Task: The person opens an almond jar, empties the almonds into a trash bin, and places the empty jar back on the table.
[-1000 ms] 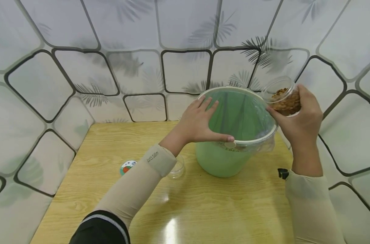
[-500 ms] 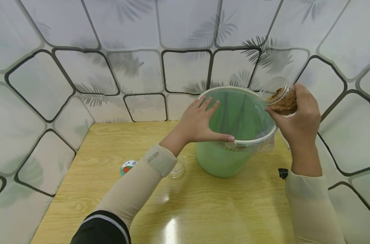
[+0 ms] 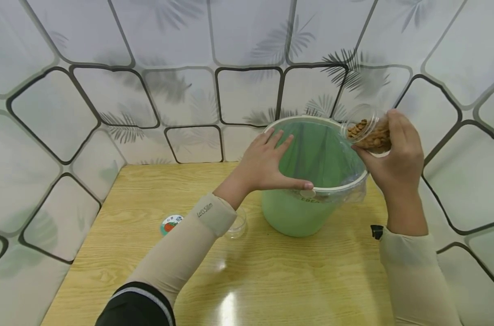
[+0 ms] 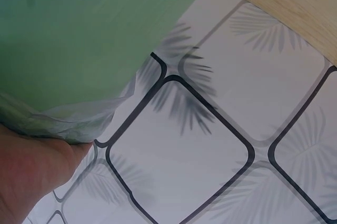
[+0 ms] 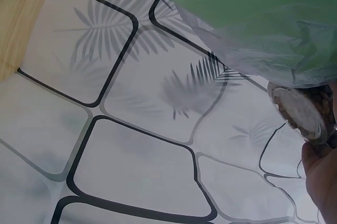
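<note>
A light green bucket (image 3: 297, 219) with a white rim and a clear plastic liner stands on the table. My left hand (image 3: 262, 168) rests on its near-left rim, fingers spread over the opening and thumb laid along the front edge. By the right rim, my right hand (image 3: 403, 158) grips a clear plastic jar (image 3: 362, 120) tilted with its mouth toward the bucket. Brown, nut-like pieces (image 3: 377, 138) lie inside the jar, some near its mouth. In the right wrist view the jar (image 5: 303, 113) shows just under the liner's hanging edge.
On the wooden table (image 3: 247, 280), a round printed lid (image 3: 170, 223) with a red picture lies partly behind my left forearm. A clear plastic container (image 3: 236, 224) stands beside that sleeve. Patterned cloth walls (image 3: 189, 99) enclose the back and sides.
My right hand has moved slightly left and tipped the jar further over the bucket's rim. The brown pieces have slid toward the jar's mouth. My left hand stays in place.
</note>
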Demonstrator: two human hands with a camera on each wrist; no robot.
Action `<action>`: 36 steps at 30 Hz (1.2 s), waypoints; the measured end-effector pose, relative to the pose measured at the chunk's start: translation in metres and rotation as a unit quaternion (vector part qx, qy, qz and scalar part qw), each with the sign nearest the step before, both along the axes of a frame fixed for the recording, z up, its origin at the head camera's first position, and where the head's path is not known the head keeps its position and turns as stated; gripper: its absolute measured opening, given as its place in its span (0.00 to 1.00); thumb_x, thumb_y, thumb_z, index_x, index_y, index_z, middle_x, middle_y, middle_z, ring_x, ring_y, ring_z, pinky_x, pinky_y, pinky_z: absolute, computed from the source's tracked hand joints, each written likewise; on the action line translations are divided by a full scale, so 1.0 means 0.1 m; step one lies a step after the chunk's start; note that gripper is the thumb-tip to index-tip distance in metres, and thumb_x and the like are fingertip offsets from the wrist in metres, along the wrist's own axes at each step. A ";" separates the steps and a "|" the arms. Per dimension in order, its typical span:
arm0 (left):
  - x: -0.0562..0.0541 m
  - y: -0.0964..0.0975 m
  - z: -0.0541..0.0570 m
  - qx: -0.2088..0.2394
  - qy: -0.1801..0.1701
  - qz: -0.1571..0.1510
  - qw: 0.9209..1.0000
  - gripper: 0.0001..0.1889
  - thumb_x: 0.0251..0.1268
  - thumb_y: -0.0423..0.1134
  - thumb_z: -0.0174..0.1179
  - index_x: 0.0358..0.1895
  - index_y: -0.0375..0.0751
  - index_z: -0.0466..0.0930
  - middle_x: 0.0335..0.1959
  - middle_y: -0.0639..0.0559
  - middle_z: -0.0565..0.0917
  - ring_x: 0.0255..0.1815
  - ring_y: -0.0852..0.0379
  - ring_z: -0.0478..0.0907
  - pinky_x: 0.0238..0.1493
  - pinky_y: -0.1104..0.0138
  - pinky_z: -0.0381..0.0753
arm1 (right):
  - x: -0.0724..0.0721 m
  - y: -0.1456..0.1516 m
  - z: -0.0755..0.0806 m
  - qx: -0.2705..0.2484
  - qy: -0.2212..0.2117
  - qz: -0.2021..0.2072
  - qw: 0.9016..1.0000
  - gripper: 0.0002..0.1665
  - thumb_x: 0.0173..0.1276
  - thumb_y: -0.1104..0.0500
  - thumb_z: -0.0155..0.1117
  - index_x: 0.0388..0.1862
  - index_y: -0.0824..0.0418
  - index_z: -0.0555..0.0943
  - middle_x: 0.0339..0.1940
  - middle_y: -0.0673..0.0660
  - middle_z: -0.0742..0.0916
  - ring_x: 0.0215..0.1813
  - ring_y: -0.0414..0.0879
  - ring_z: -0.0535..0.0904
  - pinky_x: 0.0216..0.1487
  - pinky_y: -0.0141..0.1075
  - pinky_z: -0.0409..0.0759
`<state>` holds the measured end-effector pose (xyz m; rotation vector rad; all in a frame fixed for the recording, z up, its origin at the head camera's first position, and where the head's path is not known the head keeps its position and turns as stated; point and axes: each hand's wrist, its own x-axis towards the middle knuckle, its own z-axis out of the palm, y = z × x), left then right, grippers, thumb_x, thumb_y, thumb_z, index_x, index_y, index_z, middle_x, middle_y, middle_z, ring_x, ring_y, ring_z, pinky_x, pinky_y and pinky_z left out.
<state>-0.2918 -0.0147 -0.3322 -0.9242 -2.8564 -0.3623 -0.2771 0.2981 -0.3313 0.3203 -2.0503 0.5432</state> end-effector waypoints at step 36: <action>0.00 0.03 -0.02 -0.003 -0.004 0.002 1.000 0.66 0.51 0.88 0.56 0.89 0.56 0.45 0.89 0.43 0.52 0.91 0.43 0.38 0.90 0.48 0.39 | 0.01 -0.01 -0.03 0.032 -0.016 0.007 0.999 0.54 0.54 0.67 0.87 0.79 0.65 0.72 0.74 0.71 0.78 0.79 0.66 0.71 0.84 0.49 0.66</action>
